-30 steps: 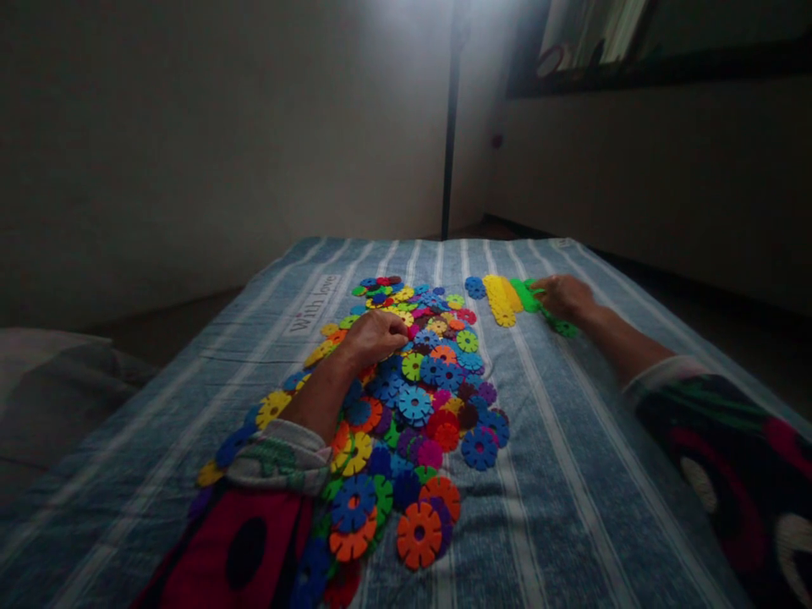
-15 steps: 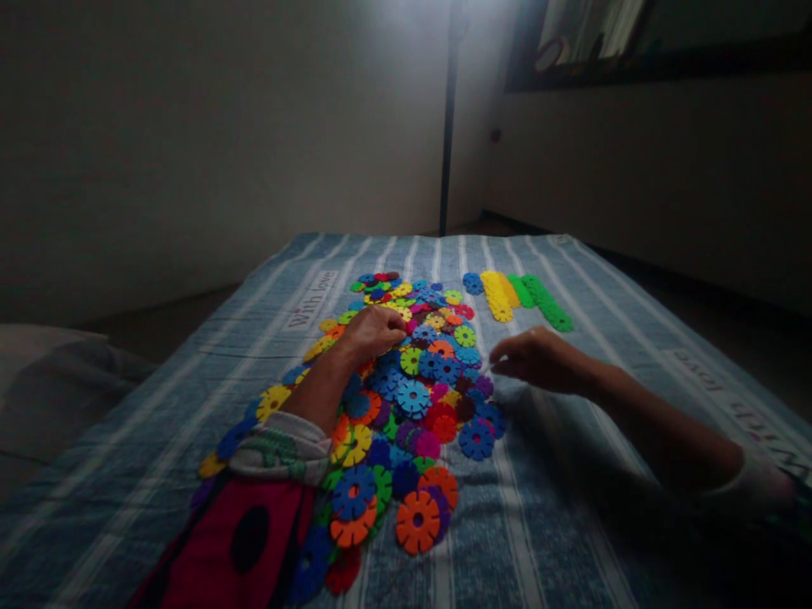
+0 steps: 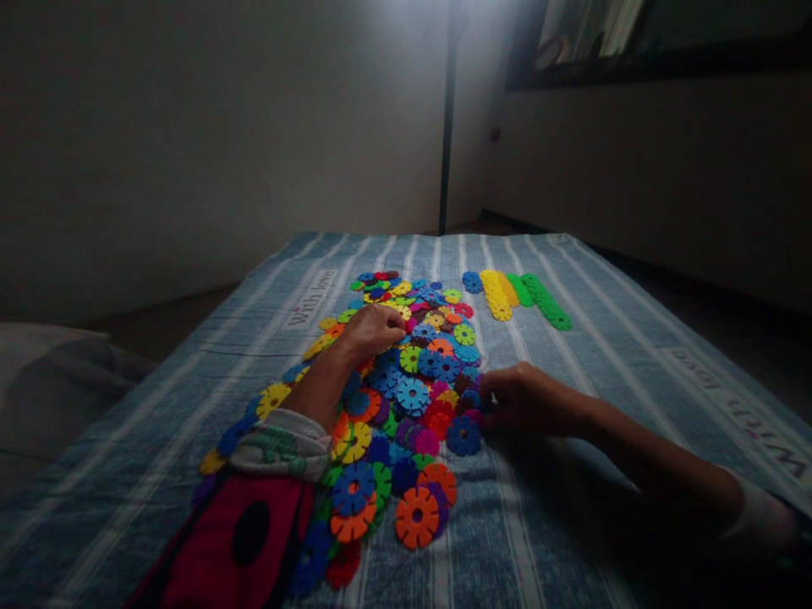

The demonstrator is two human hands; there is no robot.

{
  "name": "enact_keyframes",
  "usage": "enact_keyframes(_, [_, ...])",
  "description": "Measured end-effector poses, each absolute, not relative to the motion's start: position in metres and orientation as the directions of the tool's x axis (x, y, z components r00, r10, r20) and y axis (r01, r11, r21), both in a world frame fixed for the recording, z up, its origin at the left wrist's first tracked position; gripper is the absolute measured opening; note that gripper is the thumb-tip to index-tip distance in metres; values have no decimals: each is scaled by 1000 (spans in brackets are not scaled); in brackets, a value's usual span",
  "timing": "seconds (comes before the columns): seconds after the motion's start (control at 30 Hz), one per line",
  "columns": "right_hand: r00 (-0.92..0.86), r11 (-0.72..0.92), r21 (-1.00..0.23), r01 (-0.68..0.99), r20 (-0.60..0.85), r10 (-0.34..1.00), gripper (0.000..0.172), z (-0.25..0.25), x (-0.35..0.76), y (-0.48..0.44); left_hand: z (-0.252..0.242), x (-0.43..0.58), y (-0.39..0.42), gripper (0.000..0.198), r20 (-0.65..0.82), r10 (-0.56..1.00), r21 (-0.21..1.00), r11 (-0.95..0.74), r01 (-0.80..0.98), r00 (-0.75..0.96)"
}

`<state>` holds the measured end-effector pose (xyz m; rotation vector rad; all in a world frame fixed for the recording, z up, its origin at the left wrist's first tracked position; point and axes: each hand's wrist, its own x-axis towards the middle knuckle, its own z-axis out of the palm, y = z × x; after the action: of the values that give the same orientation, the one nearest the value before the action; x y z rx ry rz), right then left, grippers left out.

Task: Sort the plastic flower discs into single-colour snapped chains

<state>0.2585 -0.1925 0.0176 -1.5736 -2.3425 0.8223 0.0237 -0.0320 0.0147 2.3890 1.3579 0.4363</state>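
Note:
A long heap of colourful notched plastic discs (image 3: 412, 397) lies spread over the middle of the cloth. My left hand (image 3: 375, 330) rests on the heap's far left part, its fingers curled down; whatever lies under the fingertips is hidden. At the heap's right edge is my right hand (image 3: 529, 397), thumb and forefinger apart, fingertips against the outer discs beside a blue disc (image 3: 463, 435). Nearest me are an orange disc (image 3: 417, 517) and a blue disc (image 3: 353, 489) lying over others.
Beyond my right hand, overlapping discs form rows: yellow (image 3: 496, 296), green (image 3: 546, 303) and a short blue one (image 3: 472, 282). A striped blue cloth (image 3: 254, 355) covers the table. A dark pole (image 3: 447, 127) stands behind it, and a pale covered shape (image 3: 57, 397) is at left.
My right hand has come nearer to me and in to the heap's edge, its fingers parting. The blue disc there has shifted left. My left hand has stayed in place.

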Motion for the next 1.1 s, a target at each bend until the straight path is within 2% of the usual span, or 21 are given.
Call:
enact_keyframes(0.1, [-421, 216, -738, 639, -100, 902, 7, 17, 260, -182, 14, 24, -32, 19, 98, 866, 449, -479, 754, 491])
enact_keyframes(0.23, [-424, 94, -892, 443, -115, 898, 21, 18, 257, -170, 14, 24, -32, 20, 104, 865, 456, -481, 749, 492])
enact_keyframes(0.43, [-325, -30, -907, 420, -182, 928, 37, 17, 254, -163, 16, 24, -34, 18, 94, 864, 457, -479, 749, 495])
enact_keyframes(0.63, [-338, -8, -905, 424, -166, 927, 44, 19, 252, -163, 16, 25, -34, 18, 101, 865, 464, -479, 746, 492])
enact_keyframes(0.73, [-386, 65, -854, 517, -165, 907, 36, 22, 256, -165, 17, 25, -34, 16, 91, 867, 450, -475, 756, 490])
enact_keyframes(0.83, [-428, 199, -701, 685, -167, 888, 21, 26, 263, -168, 17, 25, -34, 16, 89, 869, 439, -473, 764, 487])
enact_keyframes(0.97, [-443, 290, -522, 802, -193, 876, 15, 27, 262, -173, 15, 25, -33, 16, 98, 867, 447, -477, 757, 488])
enact_keyframes(1.03, [-436, 298, -480, 825, -204, 877, 10, 24, 257, -173, 13, 24, -32, 16, 109, 863, 461, -483, 744, 492])
enact_keyframes(1.1, [-437, 300, -488, 820, -195, 878, 6, 21, 252, -173, 11, 23, -30, 17, 119, 859, 477, -490, 730, 498])
